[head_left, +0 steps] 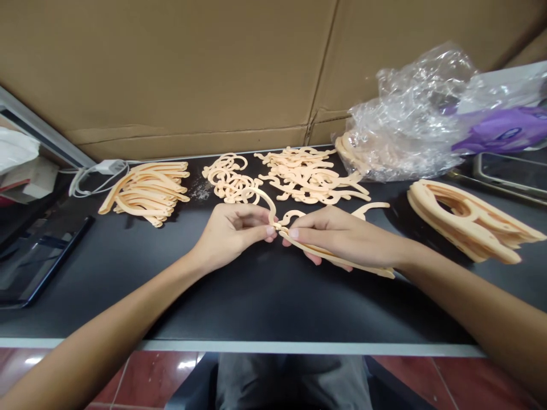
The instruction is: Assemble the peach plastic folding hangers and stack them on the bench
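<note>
Pinched between the thumb and fingers of my left hand [231, 236] is a cream plastic hanger hook [267, 200], its curve pointing up. My right hand [346, 233] is closed round a long curved hanger arm [371, 271] of the same cream plastic. Hook and arm meet at the fingertips; whether they are joined I cannot tell. Behind the right hand another cream piece [378, 206] sticks out, mostly hidden, so I cannot see if it is held. Just beyond the hands lie a heap of hooks [231, 182] and a heap of hanger arms [307, 173].
Long curved arms [147, 191] lie piled at the left, by a white cable [85, 179] and a dark tablet [43, 256]. Stacked hangers [465, 219] stand right, below a clear plastic bag [410, 119] and a purple pack [508, 130]. Cardboard [192, 68] walls the back.
</note>
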A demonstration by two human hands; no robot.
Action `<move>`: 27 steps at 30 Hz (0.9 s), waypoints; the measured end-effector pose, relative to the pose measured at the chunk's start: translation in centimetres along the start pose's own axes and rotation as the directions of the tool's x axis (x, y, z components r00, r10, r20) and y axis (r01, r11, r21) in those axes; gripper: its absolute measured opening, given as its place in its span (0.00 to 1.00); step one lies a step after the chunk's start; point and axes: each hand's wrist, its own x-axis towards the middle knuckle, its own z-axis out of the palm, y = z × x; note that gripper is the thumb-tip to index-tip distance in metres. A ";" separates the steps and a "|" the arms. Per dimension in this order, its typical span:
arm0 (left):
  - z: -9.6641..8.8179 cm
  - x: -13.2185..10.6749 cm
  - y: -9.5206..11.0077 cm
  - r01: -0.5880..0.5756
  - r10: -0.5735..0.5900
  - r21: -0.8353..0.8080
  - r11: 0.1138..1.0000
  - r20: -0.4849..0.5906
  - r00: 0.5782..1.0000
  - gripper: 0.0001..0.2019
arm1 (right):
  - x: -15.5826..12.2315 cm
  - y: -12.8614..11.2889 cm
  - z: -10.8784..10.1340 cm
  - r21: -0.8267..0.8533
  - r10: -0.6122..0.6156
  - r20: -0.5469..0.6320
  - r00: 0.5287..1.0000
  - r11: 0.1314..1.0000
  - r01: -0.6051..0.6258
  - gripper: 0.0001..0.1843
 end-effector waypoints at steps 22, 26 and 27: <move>0.3 -0.6 -1.8 -0.311 0.305 0.425 0.850 0.084 0.949 0.05 | -0.1 -0.8 -0.5 -0.402 -0.096 -0.048 0.994 0.913 0.069 0.20; 0.3 -0.7 -1.9 -0.441 0.463 0.555 0.705 0.110 0.879 0.05 | -0.1 -0.6 -0.4 -0.429 -0.115 -0.046 0.992 0.899 0.084 0.20; 0.3 -0.6 -1.9 -0.486 0.513 0.586 0.649 0.136 0.848 0.05 | -0.1 -0.5 -0.4 -0.441 -0.121 -0.046 0.992 0.893 0.088 0.20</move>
